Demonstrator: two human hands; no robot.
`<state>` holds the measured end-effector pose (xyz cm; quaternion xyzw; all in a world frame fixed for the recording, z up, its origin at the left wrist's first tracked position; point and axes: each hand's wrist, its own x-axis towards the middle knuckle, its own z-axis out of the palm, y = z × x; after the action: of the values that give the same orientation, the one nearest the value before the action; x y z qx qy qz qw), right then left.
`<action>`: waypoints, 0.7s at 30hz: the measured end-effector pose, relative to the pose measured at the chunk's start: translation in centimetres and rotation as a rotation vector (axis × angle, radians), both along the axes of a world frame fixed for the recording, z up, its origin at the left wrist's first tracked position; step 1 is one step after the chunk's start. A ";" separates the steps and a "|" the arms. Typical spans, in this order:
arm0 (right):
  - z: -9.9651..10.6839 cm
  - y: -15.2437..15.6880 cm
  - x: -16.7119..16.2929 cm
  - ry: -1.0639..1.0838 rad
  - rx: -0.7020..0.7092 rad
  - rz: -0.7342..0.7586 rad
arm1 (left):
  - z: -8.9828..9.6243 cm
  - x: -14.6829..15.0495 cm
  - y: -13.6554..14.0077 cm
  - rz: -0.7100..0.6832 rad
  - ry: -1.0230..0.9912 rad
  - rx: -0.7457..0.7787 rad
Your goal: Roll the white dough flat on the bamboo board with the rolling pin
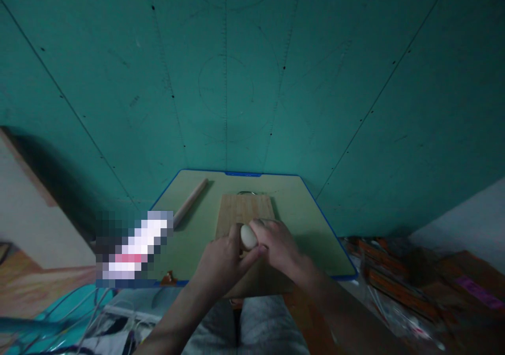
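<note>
A smooth, off-white, egg-shaped piece (248, 237) is held between my two hands over a wooden cutting board (243, 208); whether it is dough or an egg I cannot tell. My left hand (224, 257) curls its fingers round the left side of the piece, with the thumb along its lower edge. On the other side, my right hand (278, 242) presses bent fingers and thumb against it. The board has a metal handle (247, 192) at its far end, and its near part is hidden under my hands and arms.
The board rests on a pale green, blue-edged tabletop (311, 213). A wooden rolling pin (191, 202) lies to the left, beside a pixelated patch. Behind stands a green wall (252, 92). Clutter with cables lies on the lower left; cardboard boxes (465, 281) are on the right.
</note>
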<state>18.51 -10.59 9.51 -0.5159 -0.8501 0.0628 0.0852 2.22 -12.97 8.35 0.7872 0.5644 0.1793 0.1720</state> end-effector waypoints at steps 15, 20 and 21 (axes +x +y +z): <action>1.2 -0.2 -0.1 0.028 -0.023 -0.041 | -0.4 -0.5 0.2 -0.094 -0.100 0.171; 1.0 -0.1 -0.1 0.103 -0.012 -0.015 | -0.4 -0.7 0.2 -0.082 -0.127 0.157; 1.0 -0.1 -0.1 0.094 -0.015 -0.018 | -0.4 -0.7 0.3 -0.088 -0.126 0.159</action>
<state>18.39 -10.69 10.52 -0.5208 -0.8399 0.0924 0.1218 1.49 -12.70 7.92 0.8095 0.5013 0.2650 0.1521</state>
